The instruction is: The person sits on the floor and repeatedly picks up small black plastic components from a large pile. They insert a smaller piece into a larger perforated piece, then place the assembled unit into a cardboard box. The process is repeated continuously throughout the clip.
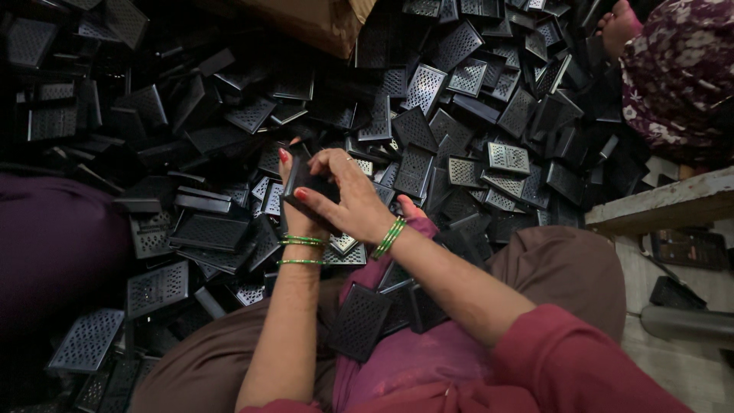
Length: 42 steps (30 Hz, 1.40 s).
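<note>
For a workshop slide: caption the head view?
Both hands, left hand and right hand, grip one black perforated panel above a heap.

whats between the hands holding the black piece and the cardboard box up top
In the head view, loose black perforated covers heaped on the floor fill the stretch between the cardboard box and the black piece held by the left hand and right hand.

We identify a small workshop floor. We see a heap of identical black perforated plastic parts (428, 115), a cardboard box (321, 23), and a rough wooden bench edge (665, 203).
</note>
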### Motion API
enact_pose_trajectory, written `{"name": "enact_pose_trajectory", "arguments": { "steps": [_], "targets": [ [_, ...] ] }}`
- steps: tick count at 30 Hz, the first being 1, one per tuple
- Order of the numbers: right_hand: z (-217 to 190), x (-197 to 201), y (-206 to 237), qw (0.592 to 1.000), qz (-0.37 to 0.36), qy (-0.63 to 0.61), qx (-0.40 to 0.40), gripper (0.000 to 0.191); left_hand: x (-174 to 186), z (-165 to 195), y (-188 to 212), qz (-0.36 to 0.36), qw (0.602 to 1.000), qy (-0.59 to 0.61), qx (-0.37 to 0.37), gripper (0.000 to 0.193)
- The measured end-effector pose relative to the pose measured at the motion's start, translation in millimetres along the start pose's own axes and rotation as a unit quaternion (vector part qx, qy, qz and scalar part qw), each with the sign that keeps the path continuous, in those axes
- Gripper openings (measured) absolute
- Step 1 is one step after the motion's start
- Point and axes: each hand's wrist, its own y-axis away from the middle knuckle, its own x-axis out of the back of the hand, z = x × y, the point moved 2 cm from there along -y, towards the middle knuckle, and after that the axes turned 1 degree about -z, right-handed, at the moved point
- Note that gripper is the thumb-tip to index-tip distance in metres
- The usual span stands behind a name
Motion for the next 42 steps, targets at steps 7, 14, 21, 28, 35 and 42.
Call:
{"name": "enact_pose_trajectory", "arguments": {
  "steps": [7,14,21,28,35,42],
  "targets": [
    [-7,8,-5,0.997,-0.027,-0.069,-0.023,0.061,-11,10,4,-0.018,0.996,-0.044,-0.071,0.064],
    [-8,4,5,1.0,0.005,0.01,0.008,0.068,4,-4,-8,0.018,0.995,-0.028,-0.098,0.067],
    [-16,-17,17,0.997,-0.005,0.028,0.072,0.045,18,9,-10,0.043,0.985,-0.051,-0.157,0.07],
    [-12,-6,3,0.987,-0.065,-0.146,-0.012,0.06,-9,22,2,0.042,0.994,-0.007,-0.098,0.072],
    [15,7,-11,0.921,0.025,-0.365,-0.133,0.072,-47,26,25,-0.041,0.973,-0.127,-0.186,0.078],
    [26,-2,-7,0.936,0.047,-0.334,-0.097,0.07,-62,18,35,-0.033,0.956,-0.207,-0.204,0.082]
  ]
}}
